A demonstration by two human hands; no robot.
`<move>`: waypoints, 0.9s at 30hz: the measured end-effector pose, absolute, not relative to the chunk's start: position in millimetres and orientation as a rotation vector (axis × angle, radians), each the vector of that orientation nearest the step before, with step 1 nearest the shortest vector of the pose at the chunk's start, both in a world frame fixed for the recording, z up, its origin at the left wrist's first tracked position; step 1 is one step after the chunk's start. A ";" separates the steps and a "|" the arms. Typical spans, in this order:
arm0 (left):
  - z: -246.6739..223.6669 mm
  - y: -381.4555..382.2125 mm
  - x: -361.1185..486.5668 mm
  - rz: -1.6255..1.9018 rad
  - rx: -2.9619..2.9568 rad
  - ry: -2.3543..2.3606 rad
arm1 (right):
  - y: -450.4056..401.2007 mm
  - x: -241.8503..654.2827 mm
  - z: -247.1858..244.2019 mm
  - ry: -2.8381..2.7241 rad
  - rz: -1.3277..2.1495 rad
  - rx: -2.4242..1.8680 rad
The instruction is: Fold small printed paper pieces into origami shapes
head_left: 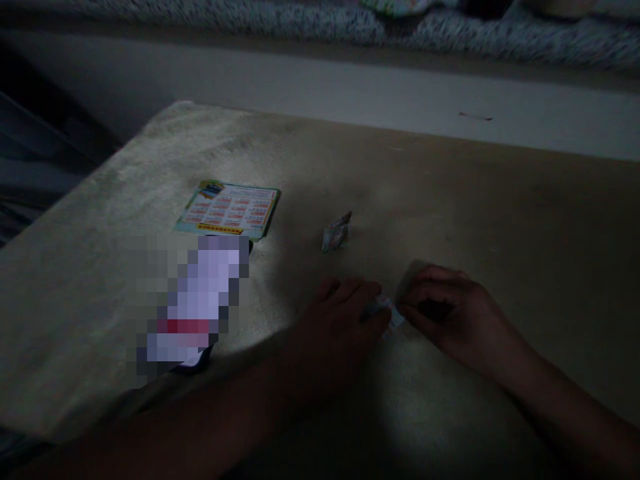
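A small piece of printed paper [396,319] lies low over the table between my two hands, partly hidden by fingers. My left hand [350,320] is closed on its left side, with thumb and fingertips against it. At the paper's right edge, my right hand [445,310] pinches with thumb and forefinger. A small folded paper piece [336,235] with a pointed corner rests on the table beyond my left hand. Dim light and shadow hide the finer detail of the paper and the fingers.
A printed calendar card [230,208] lies at the left on the pale table [115,220]. Nearer to me is a lit phone [200,300], its screen blurred into blocks. Behind the table runs a white wall [300,83] under a speckled stone ledge [200,27].
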State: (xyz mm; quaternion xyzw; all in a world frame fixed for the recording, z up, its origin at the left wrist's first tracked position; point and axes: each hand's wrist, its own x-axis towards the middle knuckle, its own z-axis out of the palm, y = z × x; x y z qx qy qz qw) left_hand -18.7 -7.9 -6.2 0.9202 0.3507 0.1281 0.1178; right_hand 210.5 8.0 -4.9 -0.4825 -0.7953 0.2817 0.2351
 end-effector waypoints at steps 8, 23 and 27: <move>-5.7 -9.5 -16.4 0.375 2.665 1.037 | 8.2 207.2 -6.2 -2.151 0.725 -1.376; -8.4 -6.8 -15.3 0.359 2.606 1.082 | 15.5 199.1 -7.5 -2.120 0.675 -1.457; -10.6 -8.3 -13.5 0.368 2.590 1.113 | 20.8 193.6 -5.9 -2.118 0.668 -1.464</move>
